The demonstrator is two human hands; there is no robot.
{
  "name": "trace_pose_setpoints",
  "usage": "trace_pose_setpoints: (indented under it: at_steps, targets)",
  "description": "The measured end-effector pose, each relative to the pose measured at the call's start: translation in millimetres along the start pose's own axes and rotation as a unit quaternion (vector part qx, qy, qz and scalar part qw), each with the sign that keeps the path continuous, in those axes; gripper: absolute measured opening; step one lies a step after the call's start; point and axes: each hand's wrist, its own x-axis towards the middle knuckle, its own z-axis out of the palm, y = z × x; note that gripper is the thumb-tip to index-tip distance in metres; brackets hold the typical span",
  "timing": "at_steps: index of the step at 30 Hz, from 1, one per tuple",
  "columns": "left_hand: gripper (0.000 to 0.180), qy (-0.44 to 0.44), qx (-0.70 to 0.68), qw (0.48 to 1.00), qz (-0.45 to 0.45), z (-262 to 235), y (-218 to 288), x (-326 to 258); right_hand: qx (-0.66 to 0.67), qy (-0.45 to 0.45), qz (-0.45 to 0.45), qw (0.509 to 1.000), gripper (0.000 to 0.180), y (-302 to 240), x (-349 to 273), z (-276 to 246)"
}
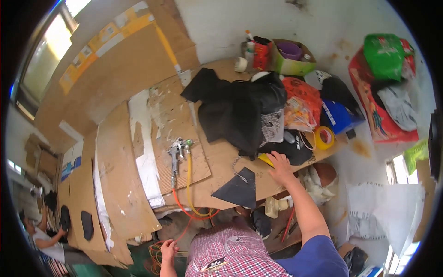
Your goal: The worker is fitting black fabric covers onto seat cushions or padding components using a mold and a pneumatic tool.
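Observation:
At the table's front right, my right hand (280,167) is closed over one end of a small yellow object (265,159), whose kind I cannot make out. Just beyond it a dark cloth cap-like bundle (295,150) lies close to the fingers. To the left of that hand are a dark triangular piece (239,189) of material and a thin beaded cord (236,167). My left hand (170,249) hangs below the table edge with curled fingers, near loops of orange hose (154,256). Whether anything is in it stays hidden.
A spray gun (177,154) with hoses rests on cardboard (198,173). Black garments (235,111) cover the middle. Yellow tape (324,138), bags (302,104) and a green box (295,67) crowd the right. Another person (48,237) works at far left.

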Motion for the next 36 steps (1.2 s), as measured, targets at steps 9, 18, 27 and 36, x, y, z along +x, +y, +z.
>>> trace_pose_setpoints:
  at_steps: [9,18,27,36]
  targets:
    - [0.003,0.218,-0.079,0.964,-0.131,-41,-116,-97,-0.007,0.166,-0.087,0.982,0.042,11,10,34]
    - [0.022,0.370,-0.260,0.849,-0.273,-25,-233,-212,0.198,-0.097,-0.366,0.904,0.026,-199,-12,84]
    - [0.034,0.351,-0.385,0.783,-0.339,42,-337,-280,0.213,-0.219,-0.189,0.933,0.031,-270,-15,190]
    - [0.020,0.433,-0.499,0.638,-0.395,42,-394,-322,0.235,-0.049,0.140,0.961,0.034,-193,111,264]
